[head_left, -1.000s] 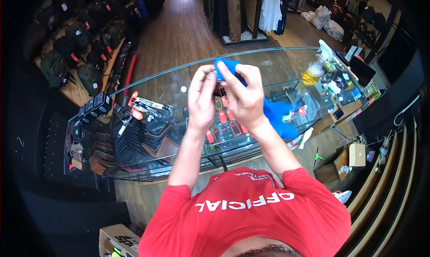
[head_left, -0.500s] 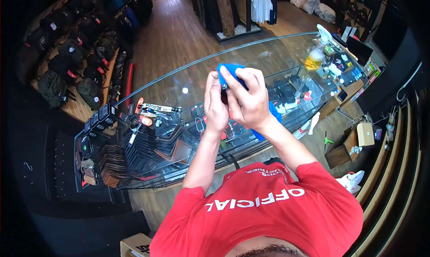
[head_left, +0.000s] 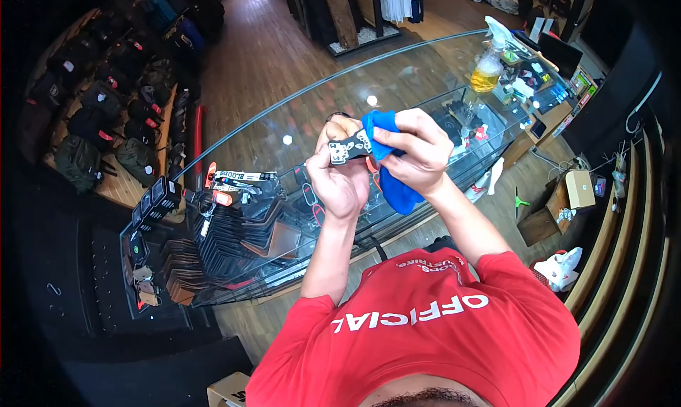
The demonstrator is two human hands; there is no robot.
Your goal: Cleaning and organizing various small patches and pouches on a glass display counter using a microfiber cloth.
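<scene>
Left hand [head_left: 340, 184] grips flat black plate [head_left: 349, 150]; right hand [head_left: 418, 155] grips soft (blue) cloth [head_left: 394, 187]

Layout, head view. Centre of frame: left hand [head_left: 340, 184] and right hand [head_left: 418, 155] side by side above the glass counter [head_left: 298, 109], a small flat item [head_left: 347, 150] and a cloth [head_left: 390, 166] between them. Upper right, on the counter: spray bottle [head_left: 489, 63]. Lower left, inside the counter: stacked wallets [head_left: 227, 244]. Right edge, on the floor: cardboard box [head_left: 578, 188].

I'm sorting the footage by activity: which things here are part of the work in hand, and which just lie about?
In hand:
left hand
small dark item
right hand
blue cloth

Lying about:
spray bottle
glass counter
cardboard box
</scene>
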